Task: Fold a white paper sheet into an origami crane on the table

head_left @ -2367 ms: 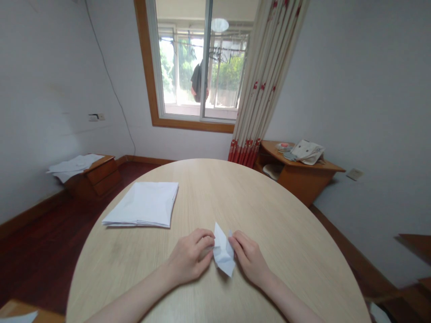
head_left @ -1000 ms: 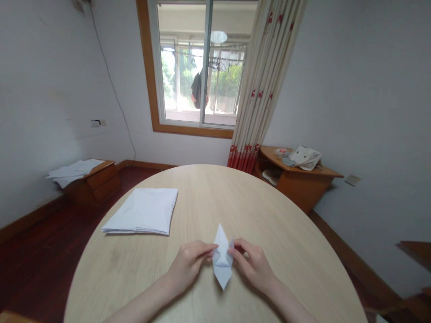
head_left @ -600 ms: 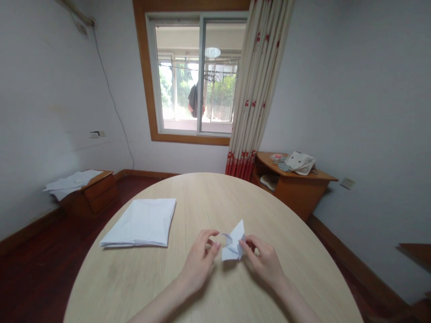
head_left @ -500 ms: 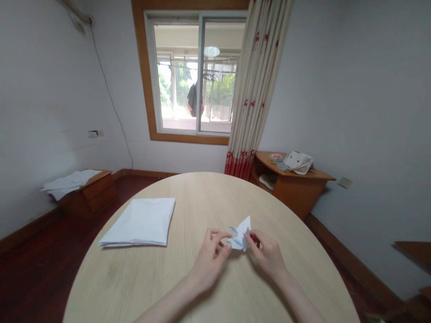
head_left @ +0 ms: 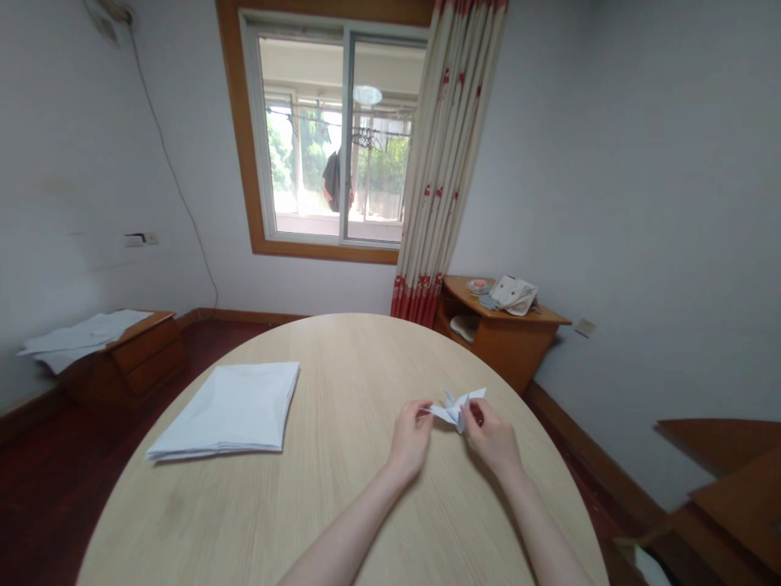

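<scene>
In the head view, see the folded paper (head_left: 450,413) over the bench (head_left: 342,496), turned more sideways than a moment ago and carried farther from the paper stack (head_left: 229,407). Notice the left hand (head_left: 410,443), fingers apparently narrowed onto one outer tip, and the right hand (head_left: 495,446), fingers pinching near the middle. Take this as a changed hold, probably leaving that tip easier to work separately.

Over here a round, pale wood-grain table (head_left: 342,488) carries a squarish stack of white paper (head_left: 232,407) on its left side. Loose white sheets (head_left: 91,334) overhang a low drawer cabinet (head_left: 150,354); a pale bag (head_left: 516,295) lies on the brown corner cabinet (head_left: 512,346).
</scene>
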### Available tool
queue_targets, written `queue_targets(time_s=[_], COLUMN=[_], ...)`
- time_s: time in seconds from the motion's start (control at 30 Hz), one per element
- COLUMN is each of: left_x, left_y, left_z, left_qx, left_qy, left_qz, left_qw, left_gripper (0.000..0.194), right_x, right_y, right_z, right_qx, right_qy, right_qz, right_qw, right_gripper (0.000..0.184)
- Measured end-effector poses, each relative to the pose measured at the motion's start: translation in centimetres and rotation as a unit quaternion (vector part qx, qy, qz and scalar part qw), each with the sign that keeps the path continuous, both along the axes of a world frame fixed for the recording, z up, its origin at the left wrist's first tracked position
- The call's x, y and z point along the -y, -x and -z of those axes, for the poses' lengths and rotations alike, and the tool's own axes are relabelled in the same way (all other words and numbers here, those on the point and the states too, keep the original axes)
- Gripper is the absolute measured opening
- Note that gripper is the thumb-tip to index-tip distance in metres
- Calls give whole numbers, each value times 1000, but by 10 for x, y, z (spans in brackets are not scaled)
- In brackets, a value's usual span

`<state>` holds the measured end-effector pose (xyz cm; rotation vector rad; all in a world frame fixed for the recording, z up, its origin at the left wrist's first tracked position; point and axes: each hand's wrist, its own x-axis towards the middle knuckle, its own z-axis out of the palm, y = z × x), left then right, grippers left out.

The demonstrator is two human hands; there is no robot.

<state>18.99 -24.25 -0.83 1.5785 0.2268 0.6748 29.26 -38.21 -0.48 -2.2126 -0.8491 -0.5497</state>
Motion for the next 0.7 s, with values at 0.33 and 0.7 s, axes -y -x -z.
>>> queue_targets(time_s=[0.33, 0.7], left_x=[20, 21], left_y=[-33, -37], left_z=[9, 8], left_qx=[10, 32], left_qy=[69, 60], left_qz=[58, 99], left_qw=[996, 993], left_gripper=[46, 49], right_x=[13, 17], right_y=[-18, -17], right_z=[8, 7], right_qx=[-2, 9], right_qy=[41, 83], right_qz=[90, 157], right_qw=[995, 984], right_gripper=[37, 29])
